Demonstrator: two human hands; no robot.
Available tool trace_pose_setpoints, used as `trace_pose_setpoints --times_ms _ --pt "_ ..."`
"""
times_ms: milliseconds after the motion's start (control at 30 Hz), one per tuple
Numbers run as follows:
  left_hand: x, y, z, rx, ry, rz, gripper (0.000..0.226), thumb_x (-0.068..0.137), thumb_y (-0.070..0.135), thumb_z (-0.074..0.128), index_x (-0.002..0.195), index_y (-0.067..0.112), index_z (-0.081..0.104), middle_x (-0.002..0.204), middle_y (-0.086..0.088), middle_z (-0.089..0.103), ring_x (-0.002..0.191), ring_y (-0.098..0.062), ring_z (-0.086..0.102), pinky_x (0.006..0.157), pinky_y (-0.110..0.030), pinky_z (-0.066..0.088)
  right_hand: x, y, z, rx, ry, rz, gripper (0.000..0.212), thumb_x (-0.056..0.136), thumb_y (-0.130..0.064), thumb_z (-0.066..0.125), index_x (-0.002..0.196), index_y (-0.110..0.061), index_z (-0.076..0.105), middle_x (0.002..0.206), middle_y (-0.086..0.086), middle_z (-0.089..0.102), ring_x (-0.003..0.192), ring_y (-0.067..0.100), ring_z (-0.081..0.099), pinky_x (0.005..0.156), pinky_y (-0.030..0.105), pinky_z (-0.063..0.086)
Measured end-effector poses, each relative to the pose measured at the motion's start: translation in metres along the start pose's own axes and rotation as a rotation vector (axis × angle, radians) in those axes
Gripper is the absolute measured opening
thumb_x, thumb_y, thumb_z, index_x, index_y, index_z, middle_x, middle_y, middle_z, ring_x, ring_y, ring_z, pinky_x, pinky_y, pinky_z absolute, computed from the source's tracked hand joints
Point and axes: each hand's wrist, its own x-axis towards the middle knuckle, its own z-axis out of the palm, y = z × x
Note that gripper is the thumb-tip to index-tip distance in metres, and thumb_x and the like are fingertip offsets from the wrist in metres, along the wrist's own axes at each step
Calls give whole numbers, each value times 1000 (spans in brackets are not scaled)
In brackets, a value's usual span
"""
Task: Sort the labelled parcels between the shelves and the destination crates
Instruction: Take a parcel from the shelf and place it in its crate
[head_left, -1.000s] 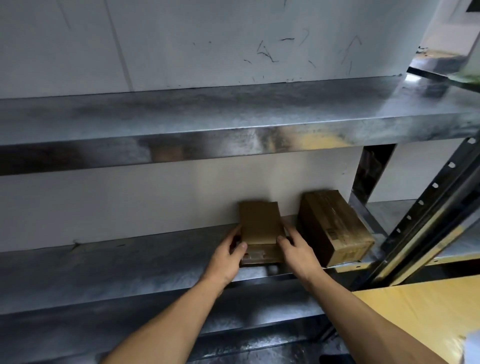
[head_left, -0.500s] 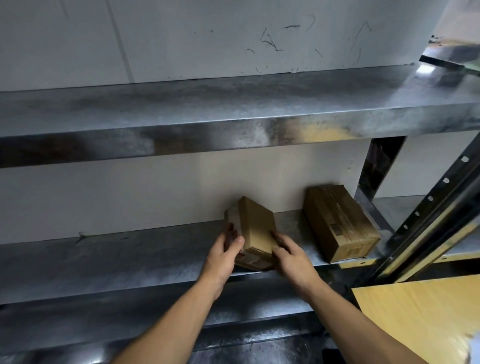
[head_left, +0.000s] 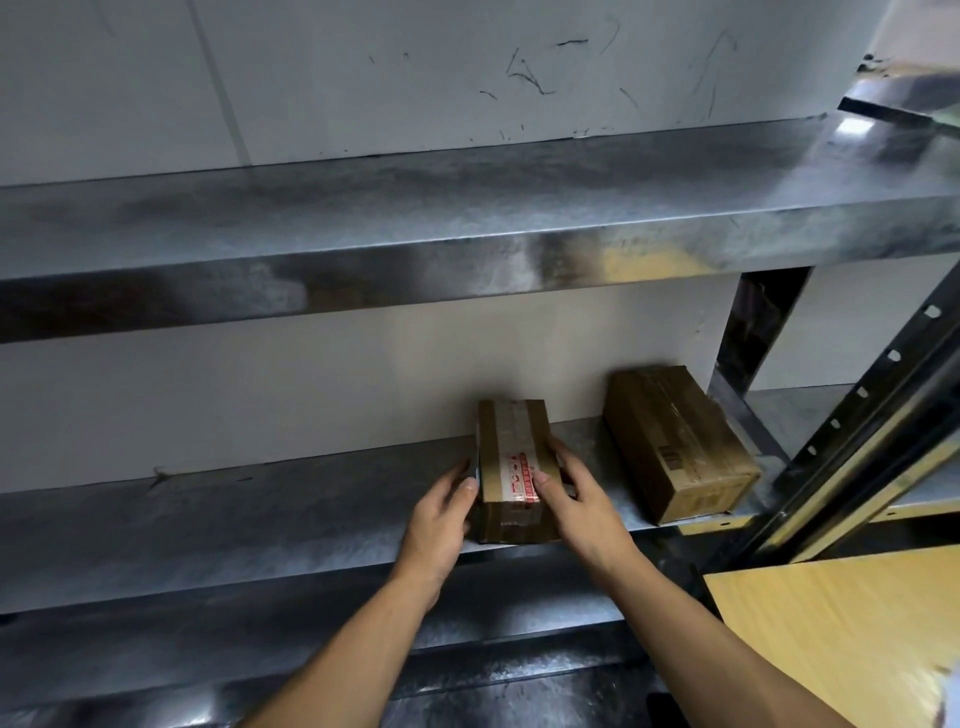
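- Grey metal shelving stands against a scuffed white wall (head_left: 363, 78).
- On the middle shelf (head_left: 234, 514) sits a small taped parcel (head_left: 511, 457), at its front edge.
- Left hand (head_left: 439, 525) and right hand (head_left: 582, 504) grip the parcel's sides, fingers curled against the cardboard.
- A larger carton (head_left: 675, 441) rests right of the parcel, apart.
- A yellow board (head_left: 831, 623) lies below right of the parcel.

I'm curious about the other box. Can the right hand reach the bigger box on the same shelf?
Probably yes. The bigger box sits just right of the right hand, with only bare shelf between them, but that hand is holding the small parcel.
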Motion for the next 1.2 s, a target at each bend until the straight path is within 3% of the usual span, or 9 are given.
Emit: trace_pose_setpoints --times_ms 167,333,467,567,667,767,967,1067,1200 --pt "4 -10 -4 135 1 -67 29 100 43 49 129 45 52 123 13 61 118 -11 56 106 -38 43 8 8 -3 335 -27 134 35 104 -23 55 126 -51 54 137 2 62 118 21 66 99 47 56" --pt "7 -8 -4 190 -18 -125 50 97 49 53 144 41 39 129 10 58 122 -14 53 109 -46 40 3 6 -5 455 -42 179 33 104 -20 54 126 -44 56 125 1 68 115 25 67 81 37 61" --pt "8 -5 -1 114 -21 -96 40 97 37 57 136 38 48 121 9 65 111 -10 61 104 -44 48 6 5 -12 209 -2 144 44 105 -30 54 147 -36 47 130 -7 65 113 15 66 95 36 56" --pt "11 -2 -1 150 31 -34 41 97 30 60 136 35 49 121 8 63 108 -9 62 93 -30 52 8 -2 -19 26 3 139 41 106 -36 50 146 -26 51 135 -9 55 120 16 59 96 27 45" --pt "13 -2 -4 330 78 35 48 95 30 62 141 33 47 132 3 54 116 -15 56 86 -25 50 6 -7 -18 -43 -35 132 34 105 -41 49 139 -35 48 118 -10 53 106 10 60 88 21 48" --pt "11 -2 -5 479 32 71 53 96 35 60 145 38 41 139 3 44 125 -19 50 99 -37 50 5 -5 -9 7 -28 96 32 103 -39 55 130 -45 39 120 -9 60 108 10 60 98 30 51" --pt "10 -5 -7 438 -6 65 55 97 39 58 147 44 36 142 6 51 123 -14 53 103 -42 49 5 14 4 67 -38 114 67 97 -32 68 152 -46 31 132 -12 56 125 17 55 111 39 44" --pt "3 -4 -12 403 10 74 53 97 35 58 146 41 38 139 7 52 121 -11 54 102 -37 50 3 15 10 149 -48 118 63 95 -30 70 145 -50 36 132 -7 62 121 18 61 107 42 50" --pt "-7 -5 -29 367 57 146 52 95 33 62 143 41 42 141 8 52 127 -10 51 106 -38 47 -1 6 23 196 -45 64 62 93 -26 72 136 -51 36 130 -7 62 119 18 62 95 32 54"
